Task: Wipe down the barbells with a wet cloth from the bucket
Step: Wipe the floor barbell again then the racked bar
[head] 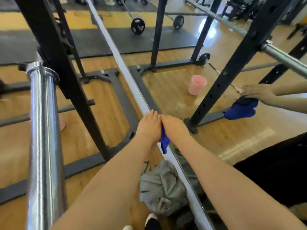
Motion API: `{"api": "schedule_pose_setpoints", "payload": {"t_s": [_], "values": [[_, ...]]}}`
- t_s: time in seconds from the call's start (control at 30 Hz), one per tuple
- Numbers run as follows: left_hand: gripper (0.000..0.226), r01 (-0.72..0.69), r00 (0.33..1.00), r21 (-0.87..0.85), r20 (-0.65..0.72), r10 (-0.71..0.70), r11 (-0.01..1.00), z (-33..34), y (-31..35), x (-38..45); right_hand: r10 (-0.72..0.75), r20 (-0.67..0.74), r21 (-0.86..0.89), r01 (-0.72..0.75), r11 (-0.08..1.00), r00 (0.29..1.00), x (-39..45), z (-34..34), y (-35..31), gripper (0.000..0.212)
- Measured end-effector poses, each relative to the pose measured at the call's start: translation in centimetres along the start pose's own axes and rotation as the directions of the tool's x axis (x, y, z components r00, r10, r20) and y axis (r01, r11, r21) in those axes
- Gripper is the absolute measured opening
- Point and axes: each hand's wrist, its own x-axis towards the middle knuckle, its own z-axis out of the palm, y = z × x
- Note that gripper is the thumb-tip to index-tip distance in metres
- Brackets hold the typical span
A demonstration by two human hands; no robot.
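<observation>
Both our hands sit together on the long pale bar [126, 70] that runs away from us. The blue cloth [164, 141] is bunched between them. Our right hand [174, 127] has its grip folded over the cloth. Our left hand [149, 125] lies beside it with fingers laid fairly flat, touching the right. A tail of cloth hangs loose below the bar.

The main risk, as we judge it, is that loose tail. It could snag or drag off as we slide along, leaving bare palm on metal and a stretch unwiped. A wet cloth may also drip onto the wooden floor [93, 136] near our shoes, which could turn slippery. The grey garment [162, 185] bundled under the bar could catch a foot if we step forward.

Room is narrow. The chrome barbell [43, 130] stands close on our left, its collar end near shoulder line. A black rack upright [66, 72] crosses between it and our bar. Ahead the bar runs free for a long way. To the right we see a pink bucket [197, 84] well apart from our hands (it may be a mirror image, we cannot tell).
</observation>
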Motion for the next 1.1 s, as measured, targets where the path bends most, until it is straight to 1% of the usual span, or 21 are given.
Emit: {"api": "schedule_pose_setpoints", "payload": {"t_s": [0.07, 0.13, 0.27, 0.33, 0.37, 0.47, 0.53, 0.6, 0.73, 0.8, 0.87, 0.97, 1.03, 1.1], "values": [[0.06, 0.071, 0.997, -0.024, -0.03, -0.071, 0.997, -0.8, -1.0, 1.4, -0.068, -0.04, 0.016, 0.069, 0.998, 0.997, 2.5, -0.4, 0.8, 0.029], [0.061, 0.154, 0.988, -0.048, -0.028, -0.155, 0.987, -1.2, -1.9, 2.5, -0.145, -0.103, 0.026, 0.149, 0.989, 0.984, 4.7, -1.2, 1.3, 0.034], [0.064, 0.271, 0.959, -0.086, -0.059, -0.277, 0.959, -1.6, -4.9, 5.1, -0.332, -0.187, -0.084, 0.321, 0.943, 0.925, 9.4, -2.2, 1.5, 0.05], [0.063, 0.297, 0.951, -0.078, -0.062, -0.302, 0.952, -1.9, -6.3, 5.8, -0.378, -0.193, -0.171, 0.349, 0.922, 0.905, 11.1, -2.6, 1.3, 0.054], [0.063, 0.316, 0.946, -0.067, -0.056, -0.32, 0.946, -2.0, -7.2, 6.5, -0.406, -0.204, -0.185, 0.372, 0.91, 0.891, 12.5, -2.6, 1.1, 0.055], [0.063, 0.362, 0.93, -0.08, -0.035, -0.366, 0.929, -1.8, -10.3, 9.0, -0.454, -0.215, -0.148, 0.43, 0.891, 0.865, 16.7, -2.7, 0.5, 0.052], [0.062, 0.373, 0.927, -0.072, -0.018, -0.375, 0.925, -1.6, -12.4, 10.9, -0.473, -0.187, -0.119, 0.458, 0.881, 0.861, 19.9, -2.6, 0.1, 0.052], [0.062, 0.38, 0.924, -0.057, -0.013, -0.382, 0.923, -1.3, -14.6, 13.3, -0.454, -0.156, -0.057, 0.451, 0.891, 0.877, 23.3, -2.4, -0.1, 0.053], [0.06, 0.373, 0.928, -0.041, 0.02, -0.372, 0.927, -2.2, -19.0, 18.1, -0.457, -0.121, 0.017, 0.462, 0.887, 0.881, 30.1, -3.1, 0.2, 0.053], [0.061, 0.359, 0.933, -0.022, -0.017, -0.359, 0.933, -3.3, -20.9, 20.8, -0.442, -0.137, 0.027, 0.449, 0.893, 0.887, 33.3, -3.7, 0.7, 0.054], [0.061, 0.366, 0.929, -0.052, -0.046, -0.368, 0.929, -4.4, -22.4, 23.0, -0.443, -0.15, 0.027, 0.452, 0.892, 0.884, 36.2, -4.5, 1.1, 0.054], [0.06, 0.396, 0.914, -0.041, -0.075, -0.398, 0.917, -5.8, -24.6, 25.6, -0.419, -0.185, 0.084, 0.439, 0.894, 0.889, 40.0, -6.0, 1.3, 0.047], [0.059, 0.422, 0.902, -0.04, -0.085, -0.424, 0.906, -6.5, -26.5, 27.3, -0.446, -0.213, 0.085, 0.471, 0.878, 0.87, 42.5, -7.1, 1.0, 0.046], [0.059, 0.452, 0.887, -0.037, -0.087, -0.453, 0.891, -7.1, -28.6, 28.9, -0.462, -0.231, 0.123, 0.497, 0.859, 0.856, 45.4, -7.8, 0.6, 0.046]]}}
